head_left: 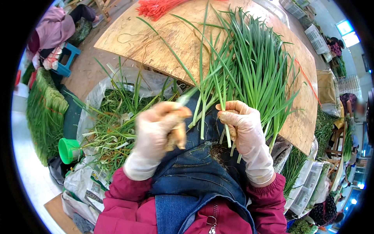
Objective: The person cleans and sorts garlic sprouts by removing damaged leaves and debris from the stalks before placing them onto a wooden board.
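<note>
In a thin whitish glove, my right hand (243, 123) pinches a garlic chive stalk (223, 99) between thumb and forefinger, its pale end pointing down. My left hand (159, 126), gloved too, is curled and smeared by motion. A blurred pale-green strip (187, 96) sticks out from its thumb and forefinger. Between the hands, several loose chive stalks (203, 115) hang over the table edge toward my lap. A thick pile of garlic chives (259, 66) lies just beyond my right hand, leaves pointing away from me.
The wooden tabletop (175, 46) carries red ties (157, 8) at its far edge. Left of my lap, a plastic-lined container (83, 121) holds leaf scraps, near a green cup (69, 151). Bundled chives (46, 113), a blue stool (68, 58) and a seated person (54, 25) are farther left. Crates (304, 191) stand right.
</note>
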A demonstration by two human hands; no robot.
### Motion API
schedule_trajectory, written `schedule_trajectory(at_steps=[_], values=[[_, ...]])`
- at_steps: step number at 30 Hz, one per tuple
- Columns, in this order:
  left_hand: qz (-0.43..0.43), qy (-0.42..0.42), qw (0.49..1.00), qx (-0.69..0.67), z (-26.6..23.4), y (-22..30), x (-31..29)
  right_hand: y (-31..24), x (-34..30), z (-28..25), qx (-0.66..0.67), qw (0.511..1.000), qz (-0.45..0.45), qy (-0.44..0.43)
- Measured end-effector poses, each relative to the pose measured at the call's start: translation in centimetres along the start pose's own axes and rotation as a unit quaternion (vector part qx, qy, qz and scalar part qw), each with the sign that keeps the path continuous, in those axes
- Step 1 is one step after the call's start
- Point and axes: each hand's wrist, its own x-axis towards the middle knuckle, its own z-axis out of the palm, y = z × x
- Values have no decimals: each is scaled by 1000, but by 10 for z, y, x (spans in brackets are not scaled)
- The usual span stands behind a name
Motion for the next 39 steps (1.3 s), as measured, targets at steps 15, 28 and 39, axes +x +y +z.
schedule_trajectory(at_steps=[15,28,39], values=[[146,306,552,762,-175,-39,-68,29,21,23,-279,957,-41,74],[-69,-37,989,125,11,-33,16,-3,-13,-11,62,996,-61,-5],[27,-114,986,120,39,-25,-8,10,-4,-7,100,994,21,-38]])
